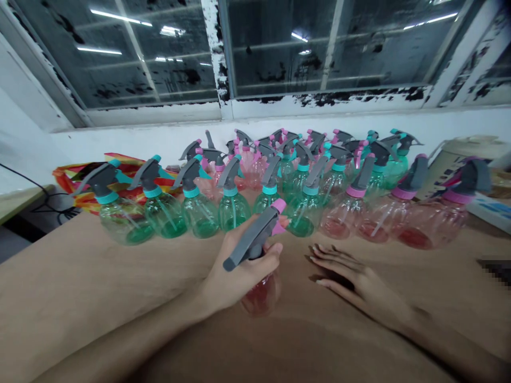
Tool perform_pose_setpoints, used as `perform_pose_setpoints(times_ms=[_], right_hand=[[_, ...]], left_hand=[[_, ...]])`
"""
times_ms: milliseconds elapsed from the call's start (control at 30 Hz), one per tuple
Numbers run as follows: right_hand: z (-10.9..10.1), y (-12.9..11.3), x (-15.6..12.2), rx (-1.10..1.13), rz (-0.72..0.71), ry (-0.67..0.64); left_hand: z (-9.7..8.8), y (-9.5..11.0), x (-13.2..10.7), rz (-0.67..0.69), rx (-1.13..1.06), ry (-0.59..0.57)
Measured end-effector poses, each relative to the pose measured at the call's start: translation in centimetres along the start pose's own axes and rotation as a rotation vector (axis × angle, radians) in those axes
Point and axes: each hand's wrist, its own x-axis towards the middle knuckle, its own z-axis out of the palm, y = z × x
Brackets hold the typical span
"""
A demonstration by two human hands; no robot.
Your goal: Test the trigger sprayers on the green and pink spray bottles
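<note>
My left hand (239, 268) grips a pink spray bottle (260, 293) by its neck, fingers wrapped under the grey trigger head with a pink nozzle. The bottle stands on the brown table (120, 287) in front of me. My right hand (351, 279) lies flat on the table just to the right of the bottle, fingers apart, holding nothing. Beyond both hands stands a crowd of several green spray bottles (199, 213) and pink spray bottles (379, 215), all with grey triggers.
A striped red and yellow bag (75, 178) lies at the back left. A beige container (455, 159) and a box (493, 210) sit at the right edge. A white wall and dark windows (279, 48) stand behind the table.
</note>
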Motion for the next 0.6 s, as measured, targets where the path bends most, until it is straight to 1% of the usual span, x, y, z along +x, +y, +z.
perform_pose_setpoints(times_ms=[67, 167, 267, 367, 500, 600], right_hand=[[-0.1, -0.5, 0.0, 0.006, 0.021, -0.004], [-0.2, -2.0, 0.2, 0.039, 0.076, -0.017], [-0.5, -4.2, 0.7, 0.098, 0.123, -0.043], [-0.9, -6.7, 1.6, 0.174, 0.164, -0.063], [-1.4, -9.5, 2.7, 0.263, 0.168, 0.013], [-1.6, -10.9, 2.9, 0.285, 0.16, 0.093]], left_hand=[[0.1, 0.1, 0.0, 0.005, -0.006, 0.006], [0.1, 0.4, -0.1, -0.031, -0.058, -0.027], [0.2, 0.8, -0.2, -0.055, -0.09, -0.035], [0.6, 1.4, -0.4, -0.047, -0.115, -0.053], [1.9, 2.4, -0.7, 0.018, -0.151, -0.068], [3.4, 3.3, -1.1, 0.089, -0.175, -0.067]])
